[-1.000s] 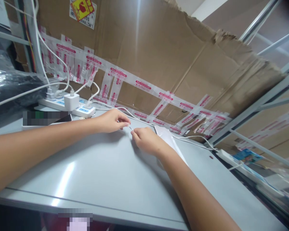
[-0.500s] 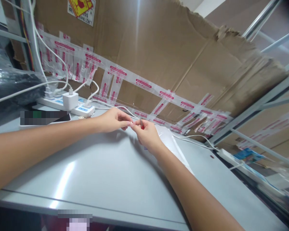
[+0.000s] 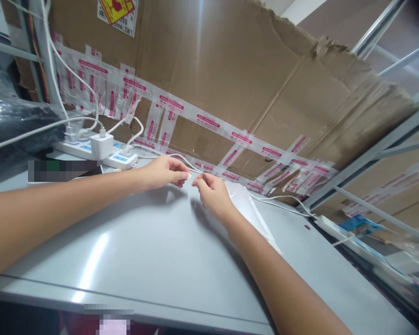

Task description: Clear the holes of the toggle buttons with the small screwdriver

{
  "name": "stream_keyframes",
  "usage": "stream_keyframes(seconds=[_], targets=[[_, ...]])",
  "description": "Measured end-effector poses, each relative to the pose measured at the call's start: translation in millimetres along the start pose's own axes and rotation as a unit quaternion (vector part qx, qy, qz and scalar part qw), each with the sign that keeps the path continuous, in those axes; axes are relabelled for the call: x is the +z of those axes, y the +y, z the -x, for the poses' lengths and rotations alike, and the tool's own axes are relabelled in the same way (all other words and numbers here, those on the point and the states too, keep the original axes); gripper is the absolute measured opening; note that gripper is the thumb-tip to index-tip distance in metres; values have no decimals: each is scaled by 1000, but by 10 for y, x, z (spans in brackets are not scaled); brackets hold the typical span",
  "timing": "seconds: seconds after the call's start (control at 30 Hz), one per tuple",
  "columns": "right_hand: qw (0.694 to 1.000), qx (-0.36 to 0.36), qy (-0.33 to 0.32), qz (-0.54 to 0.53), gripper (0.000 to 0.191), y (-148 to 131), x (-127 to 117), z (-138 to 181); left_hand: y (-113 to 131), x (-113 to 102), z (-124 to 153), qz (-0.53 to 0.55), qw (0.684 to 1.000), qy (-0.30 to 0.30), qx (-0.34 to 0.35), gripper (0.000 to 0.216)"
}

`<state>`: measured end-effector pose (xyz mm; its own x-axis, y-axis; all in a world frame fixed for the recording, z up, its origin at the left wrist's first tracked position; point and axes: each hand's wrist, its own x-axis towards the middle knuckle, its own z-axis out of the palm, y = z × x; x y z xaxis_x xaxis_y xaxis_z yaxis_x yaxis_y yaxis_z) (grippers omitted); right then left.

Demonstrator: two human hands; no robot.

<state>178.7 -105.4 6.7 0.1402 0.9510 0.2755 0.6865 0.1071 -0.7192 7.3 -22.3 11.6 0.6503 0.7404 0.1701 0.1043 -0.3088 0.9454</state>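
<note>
Grey desk (image 3: 139,260) under L hand (image 3: 166,173) nr. R hand (image 3: 213,194).

Pale bit (image 3: 189,176): too small to name, pinched in your left hand (image 3: 165,174).
Thin grey piece (image 3: 203,171): lower end hidden in your right hand (image 3: 214,194).
White packet (image 3: 249,205): partly covered by your right forearm (image 3: 261,260).
Cardboard (image 3: 226,60): cut off by your view's top edge.

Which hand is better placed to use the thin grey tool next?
Probably the right hand: its grip has the thin grey tool, pointing up. The left hand pinches what looks like a small white piece, just apart from it.
</note>
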Motion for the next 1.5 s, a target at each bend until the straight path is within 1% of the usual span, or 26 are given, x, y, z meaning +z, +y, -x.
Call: stream_keyframes(seconds=[0.1, 0.2, 0.33, 0.53, 0.73, 0.93, 1.07, 1.13, 1.23, 1.3, 1.37, 1.43, 1.5], targets=[[995, -42, -37, 77, 31, -20, -47, 8, -34, -42, -23, 10, 1000, 9, 0, 25], [985, -65, -68, 142, 39, -48, -58, 30, -51, -58, -40, 7, 1000, 6, 8, 26], [974, -73, -80, 199, 42, -69, -50, 54, -51, -50, -45, 8, 1000, 3, 8, 26], [962, -83, -94, 243, 45, -70, -52, 63, -29, -40, -25, -6, 1000, 2, 9, 27], [948, -93, -88, 293, 46, -80, -40, 79, 3, -19, -21, -62, 998, 9, 27, 25], [925, -96, -84, 357, 47, -133, -53, 118, 99, 44, 18, -111, 993, 28, 19, 23], [911, -84, -73, 397, 42, -140, -31, 136, 106, 126, 40, -144, 988, 50, 25, 23], [908, -75, -65, 407, 37, -142, -21, 133, 87, 167, 34, -164, 984, 50, 38, 22], [912, -62, -52, 401, 35, -169, -53, 117, 49, 174, 5, -166, 983, 63, 47, 21], [922, -52, -36, 383, 39, -201, -111, 99, 24, 128, -17, -128, 987, 93, 23, 21], [935, -38, -15, 353, 44, -227, -182, 79, -2, 64, -34, -71, 992, 106, -9, 23], [949, -30, -7, 313, 46, -233, -236, 57, -26, 15, -41, -20, 995, 91, -16, 25], [964, -32, -17, 263, 43, -210, -257, 38, -45, -1, -41, 16, 998, 67, -6, 27]])
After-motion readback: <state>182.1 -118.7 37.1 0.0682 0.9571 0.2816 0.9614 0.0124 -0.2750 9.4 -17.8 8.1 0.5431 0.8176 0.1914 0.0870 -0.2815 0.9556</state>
